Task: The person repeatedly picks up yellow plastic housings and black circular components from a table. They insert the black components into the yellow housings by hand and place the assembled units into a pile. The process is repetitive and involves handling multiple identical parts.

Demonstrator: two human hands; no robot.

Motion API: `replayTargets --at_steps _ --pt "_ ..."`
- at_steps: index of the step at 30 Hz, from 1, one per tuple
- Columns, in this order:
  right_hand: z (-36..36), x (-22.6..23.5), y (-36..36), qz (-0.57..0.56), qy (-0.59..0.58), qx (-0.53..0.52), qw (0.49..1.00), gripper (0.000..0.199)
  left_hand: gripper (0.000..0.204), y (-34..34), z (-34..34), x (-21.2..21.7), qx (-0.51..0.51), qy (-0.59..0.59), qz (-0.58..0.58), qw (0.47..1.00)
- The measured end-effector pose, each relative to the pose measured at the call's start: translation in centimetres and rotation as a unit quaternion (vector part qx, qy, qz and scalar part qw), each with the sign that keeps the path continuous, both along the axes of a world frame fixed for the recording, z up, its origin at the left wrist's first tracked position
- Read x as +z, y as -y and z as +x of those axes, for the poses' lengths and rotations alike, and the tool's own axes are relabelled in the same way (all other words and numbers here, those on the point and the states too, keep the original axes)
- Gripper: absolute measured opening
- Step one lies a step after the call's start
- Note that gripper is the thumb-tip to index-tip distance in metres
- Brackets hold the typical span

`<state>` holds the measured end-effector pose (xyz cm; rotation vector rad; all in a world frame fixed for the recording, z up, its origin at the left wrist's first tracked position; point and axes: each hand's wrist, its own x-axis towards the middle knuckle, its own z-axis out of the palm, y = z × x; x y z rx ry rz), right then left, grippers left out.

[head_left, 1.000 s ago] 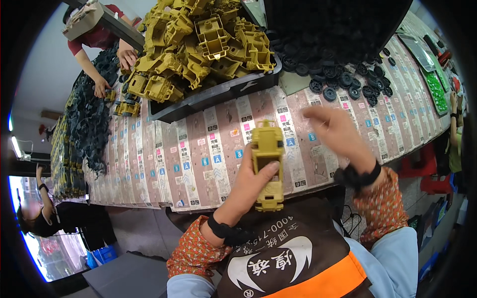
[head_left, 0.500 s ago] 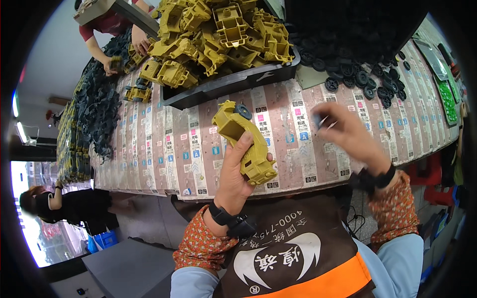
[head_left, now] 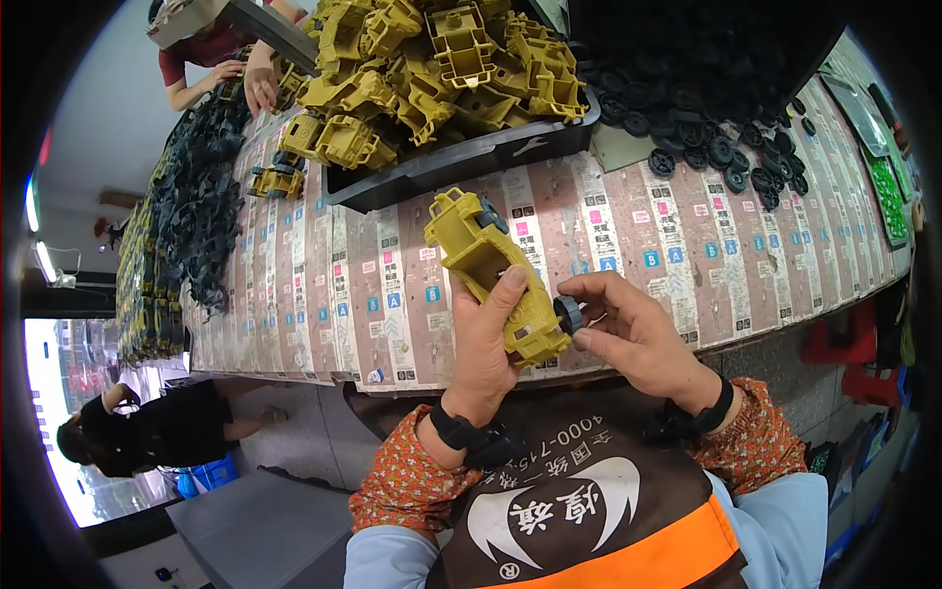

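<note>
My left hand (head_left: 488, 339) grips a yellow plastic toy car body (head_left: 491, 270), held tilted above the near edge of the table. One black wheel (head_left: 491, 214) sits on the body's far end. My right hand (head_left: 638, 334) pinches another small black wheel (head_left: 568, 314) against the near right side of the body. Both wrists wear black bands.
A black tray (head_left: 461, 162) heaped with yellow car bodies stands at the back. Loose black wheels (head_left: 726, 147) lie at the back right. The table (head_left: 363, 304) is covered with printed cardboard. Another person's hands (head_left: 257, 83) work at the far left by dark parts (head_left: 196, 206).
My right hand came back from the wheel pile to the car body with a black wheel. The left hand turned the body and lowered it a little toward me.
</note>
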<state>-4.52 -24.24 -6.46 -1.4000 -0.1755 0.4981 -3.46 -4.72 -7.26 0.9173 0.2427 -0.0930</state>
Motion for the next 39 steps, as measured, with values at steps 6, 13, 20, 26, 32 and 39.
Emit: replayTargets --at_steps 6,13,20,26,32,39 --pt "-1.8 0.1 -0.6 -0.075 0.082 -0.034 0.993 0.049 0.05 0.5 -0.4 0.3 0.009 0.046 0.077 0.996" --pt "-3.2 -0.6 -1.5 -0.078 0.13 -0.04 0.988 0.062 0.06 1.9 -0.9 -0.8 0.03 0.109 0.094 0.989" --pt "-2.5 0.5 -1.3 -0.125 0.088 -0.042 0.987 0.052 0.057 2.2 -0.5 -0.3 -0.016 0.105 0.088 0.99" --pt "3.8 3.4 2.3 -0.207 0.196 -0.159 0.945 0.042 0.067 -1.4 1.4 0.7 -0.26 -0.014 0.182 0.948" --pt "4.5 1.8 4.7 -0.107 0.097 0.018 0.989 0.043 0.084 -3.2 2.3 3.6 -0.394 -0.057 0.057 0.915" --pt "1.4 -0.3 5.2 0.114 -0.201 -0.111 0.967 0.029 0.09 -4.4 2.4 1.1 -0.215 0.048 -0.128 0.967"
